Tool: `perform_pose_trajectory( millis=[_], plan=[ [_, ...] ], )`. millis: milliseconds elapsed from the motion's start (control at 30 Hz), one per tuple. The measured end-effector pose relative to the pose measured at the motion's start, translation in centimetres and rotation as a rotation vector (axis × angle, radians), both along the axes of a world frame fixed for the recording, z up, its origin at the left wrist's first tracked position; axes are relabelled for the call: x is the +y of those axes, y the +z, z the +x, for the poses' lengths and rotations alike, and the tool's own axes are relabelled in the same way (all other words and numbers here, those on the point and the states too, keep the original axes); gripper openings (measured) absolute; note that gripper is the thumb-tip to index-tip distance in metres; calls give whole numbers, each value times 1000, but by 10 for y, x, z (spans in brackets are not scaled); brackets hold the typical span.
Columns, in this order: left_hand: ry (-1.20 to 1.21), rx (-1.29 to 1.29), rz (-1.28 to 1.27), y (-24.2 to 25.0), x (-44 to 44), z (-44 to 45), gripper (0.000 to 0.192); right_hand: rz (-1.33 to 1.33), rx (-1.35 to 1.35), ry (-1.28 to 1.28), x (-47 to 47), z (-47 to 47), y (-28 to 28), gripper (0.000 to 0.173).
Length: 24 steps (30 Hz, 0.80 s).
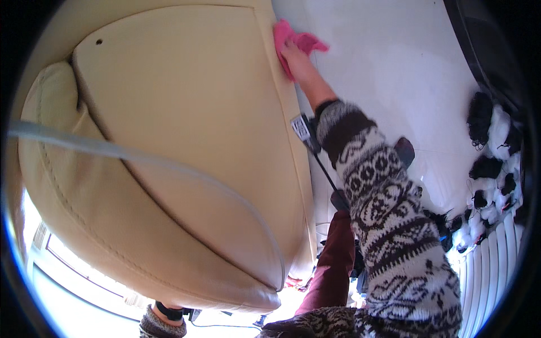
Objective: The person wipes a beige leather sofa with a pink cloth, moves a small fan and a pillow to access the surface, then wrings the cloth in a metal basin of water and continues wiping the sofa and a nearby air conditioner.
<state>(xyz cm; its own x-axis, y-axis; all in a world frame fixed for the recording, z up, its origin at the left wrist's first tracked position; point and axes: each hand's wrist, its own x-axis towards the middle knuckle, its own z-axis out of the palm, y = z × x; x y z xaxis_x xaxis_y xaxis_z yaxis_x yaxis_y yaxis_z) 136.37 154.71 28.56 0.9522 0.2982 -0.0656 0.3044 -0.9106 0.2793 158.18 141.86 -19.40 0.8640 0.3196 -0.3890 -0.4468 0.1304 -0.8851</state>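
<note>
My right hand [292, 54] presses a pink cloth [282, 34] against the front edge of a beige leather sofa [190, 105]. One end of the cloth sticks out over the floor. On that arm is a brown and white patterned fleece sleeve [380, 203]. A dark device with a printed code [302, 129] and a black cable sits by the right forearm. My left hand is out of view: only the left wrist [167, 314], with a black band, shows at the bottom, and the sofa's padded arm [105, 236] hides the rest.
A blurred pale cord [169, 162] crosses in front of the sofa. Pale floor [380, 63] lies to the right. Several black and white bundles [486, 169] lie at the far right, near a white ribbed radiator [486, 266]. My maroon trouser leg [331, 262] stands beside the sofa.
</note>
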Motion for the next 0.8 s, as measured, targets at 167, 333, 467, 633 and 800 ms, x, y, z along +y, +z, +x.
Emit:
perform_pose_trajectory(
  millis=[167, 333, 467, 633, 800],
  plan=[
    [-62, -45, 21, -7, 4, 8, 78, 61, 610, -88, -37, -229, 47, 65],
    [-141, -96, 43, -15, 3, 12, 77, 64, 863, -43, -70, -380, 126, 57],
    [-193, -115, 73, -6, -5, 31, 75, 225, 875, -22, -86, -386, 192, 51],
    [26, 122, -74, 28, -38, -6, 68, 103, 591, 147, -104, -394, 270, 49],
    [-229, 74, 111, 16, -74, -84, 75, -83, 389, -77, -98, -442, 327, 46]
  ],
)
